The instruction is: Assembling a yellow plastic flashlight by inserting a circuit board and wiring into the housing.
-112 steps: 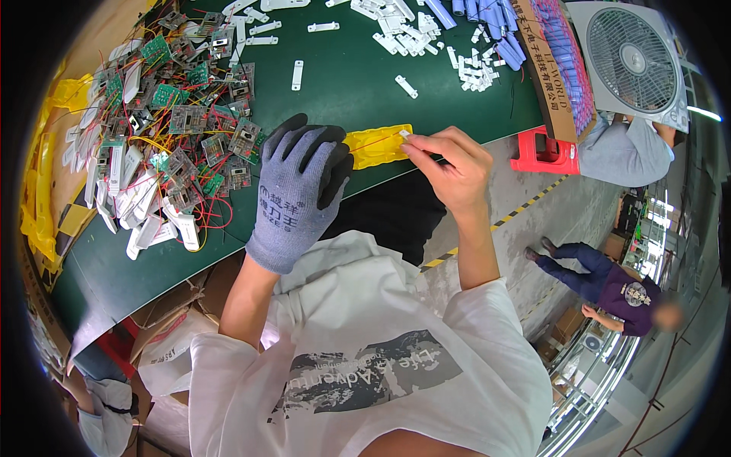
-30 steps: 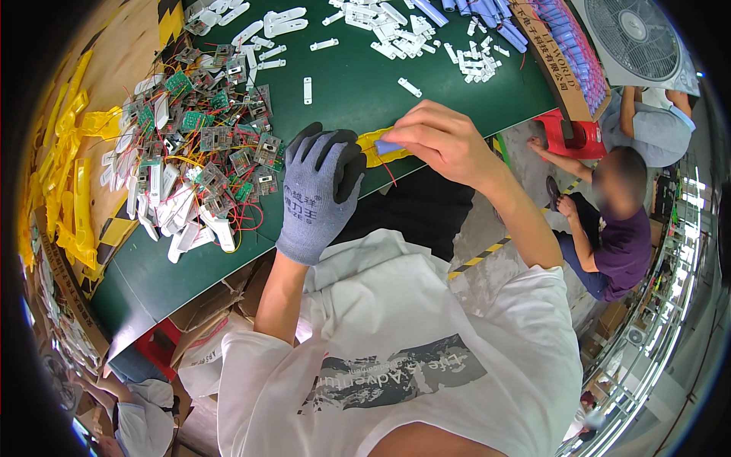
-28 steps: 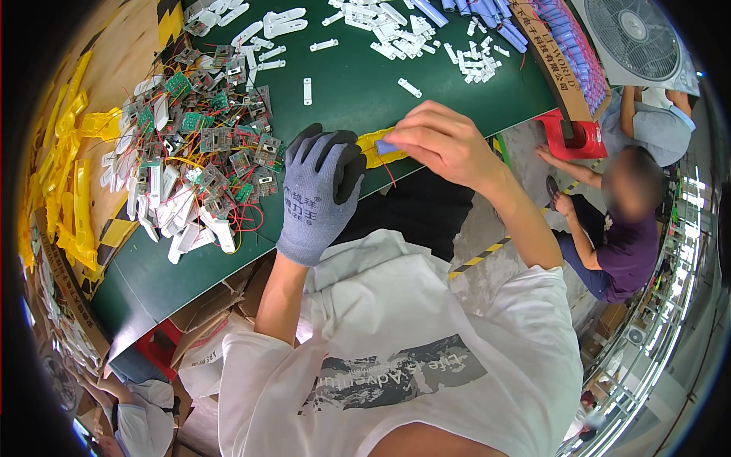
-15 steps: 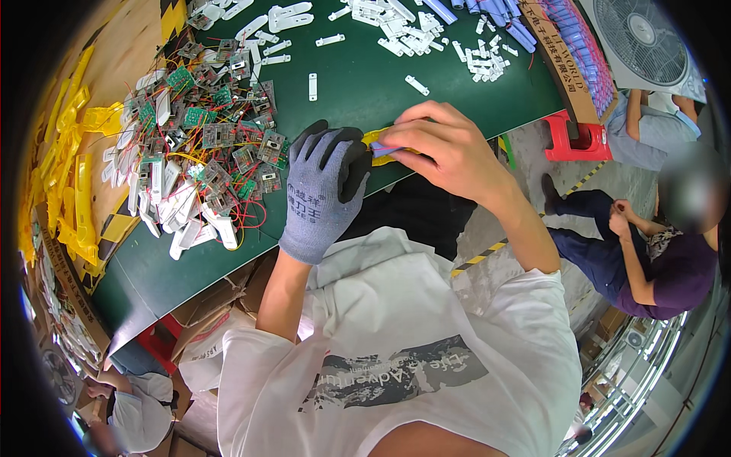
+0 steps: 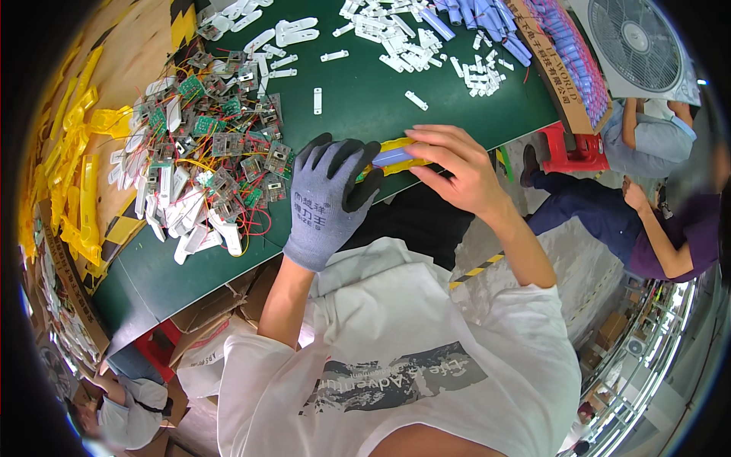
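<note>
Right fingers [image 5: 442, 139] outstretched over yellow casing [image 5: 396, 143]; left hand [image 5: 326, 199] curled.

Off to your right you've got a white fan [image 5: 636, 42], a red plastic stool [image 5: 579, 162] and a person in grey [image 5: 651, 141] right by it. There's also a person in purple [image 5: 664, 247], plus black-and-yellow tape [image 5: 477, 270] on the floor [image 5: 567, 286]. Lower left, there's another person in a pale top [image 5: 131, 415].
</note>
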Demonstrator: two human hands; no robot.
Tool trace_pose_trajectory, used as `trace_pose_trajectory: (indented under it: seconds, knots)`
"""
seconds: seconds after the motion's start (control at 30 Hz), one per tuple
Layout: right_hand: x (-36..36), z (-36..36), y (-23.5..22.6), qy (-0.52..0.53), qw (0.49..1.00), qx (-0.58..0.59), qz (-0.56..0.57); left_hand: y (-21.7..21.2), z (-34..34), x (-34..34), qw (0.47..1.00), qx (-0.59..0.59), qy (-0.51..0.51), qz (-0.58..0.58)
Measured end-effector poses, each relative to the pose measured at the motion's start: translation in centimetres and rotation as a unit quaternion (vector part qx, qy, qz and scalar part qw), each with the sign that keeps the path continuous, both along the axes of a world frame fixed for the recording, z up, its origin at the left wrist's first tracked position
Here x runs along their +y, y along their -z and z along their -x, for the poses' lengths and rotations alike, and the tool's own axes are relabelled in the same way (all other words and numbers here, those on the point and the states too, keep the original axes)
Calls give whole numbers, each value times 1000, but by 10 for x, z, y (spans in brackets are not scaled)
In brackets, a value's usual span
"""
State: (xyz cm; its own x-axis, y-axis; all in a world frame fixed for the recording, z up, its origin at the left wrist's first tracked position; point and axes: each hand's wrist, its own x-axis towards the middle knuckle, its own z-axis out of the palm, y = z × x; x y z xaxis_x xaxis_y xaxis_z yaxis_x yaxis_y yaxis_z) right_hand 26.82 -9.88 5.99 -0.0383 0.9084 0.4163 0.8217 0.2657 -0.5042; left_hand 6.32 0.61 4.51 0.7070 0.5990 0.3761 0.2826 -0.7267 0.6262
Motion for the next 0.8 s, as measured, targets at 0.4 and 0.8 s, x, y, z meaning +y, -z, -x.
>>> trace_pose_trajectory:
  seconds: [0.4,0.8]
  knots:
    - [2,10,7,25,997,73,17,-4,0,2,998,23,-23,-54]
    - [-23,54,25,224,926,244,-178,-16,-13,-61,936,-181,-46,300]
